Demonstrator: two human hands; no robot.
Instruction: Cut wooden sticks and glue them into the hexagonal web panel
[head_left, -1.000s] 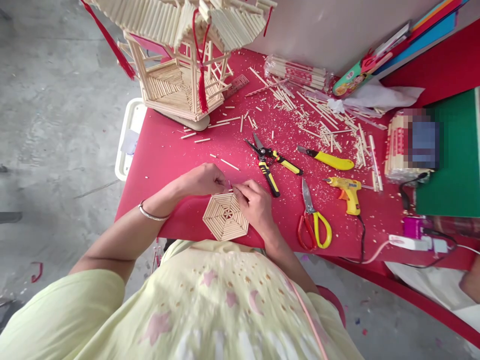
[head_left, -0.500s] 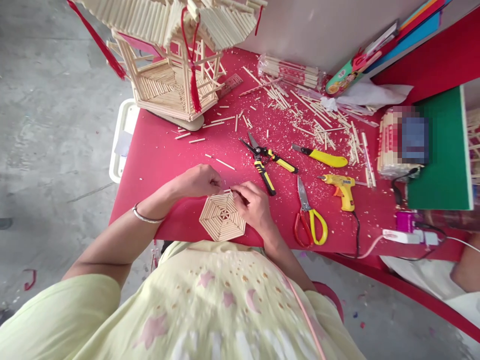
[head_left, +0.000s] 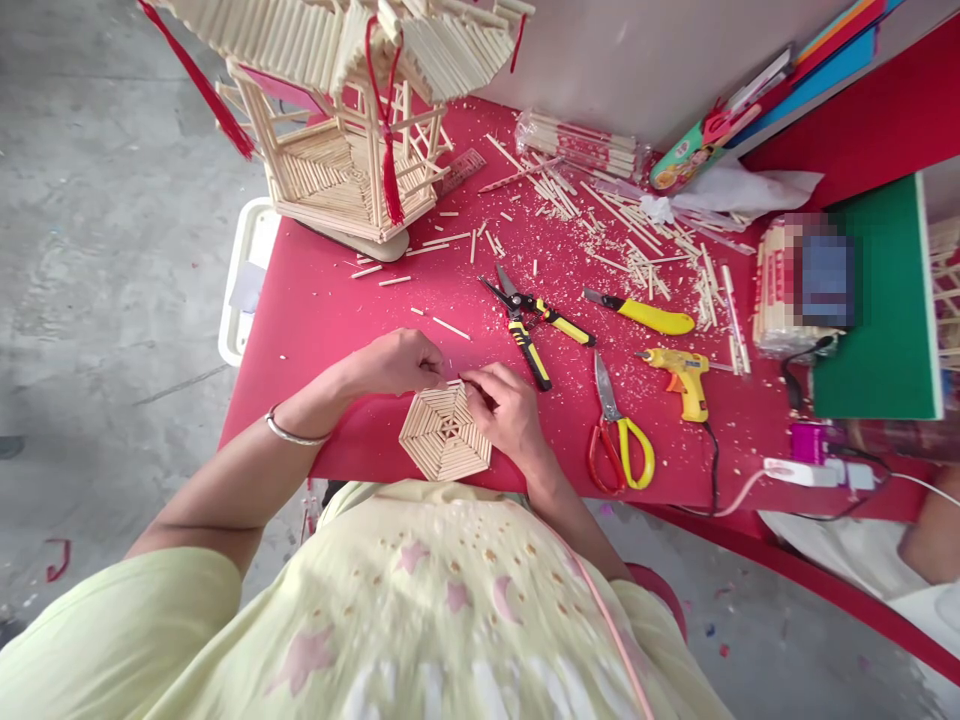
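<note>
A flat hexagonal panel of thin wooden sticks (head_left: 448, 445) lies at the table's near edge, its sticks set in rings around a small star-shaped centre. Over its upper left edge my left hand (head_left: 401, 360) is closed, with fingers curled down and pressed together. My right hand (head_left: 506, 410) covers the panel's upper right side, thumb and forefinger pinched at the top edge close to the left fingertips. Whatever sits between the fingers of either hand is too small or hidden to name. Short cut sticks (head_left: 451, 328) lie just beyond my hands.
A stick-built pavilion model (head_left: 330, 185) with red tassels stands at the back left. Right of my hands lie pliers (head_left: 529, 330), a utility knife (head_left: 652, 315), scissors (head_left: 619, 430) and a corded glue gun (head_left: 682, 380). Loose sticks and scraps (head_left: 630, 230) cover the back. Another person's arm shows far right.
</note>
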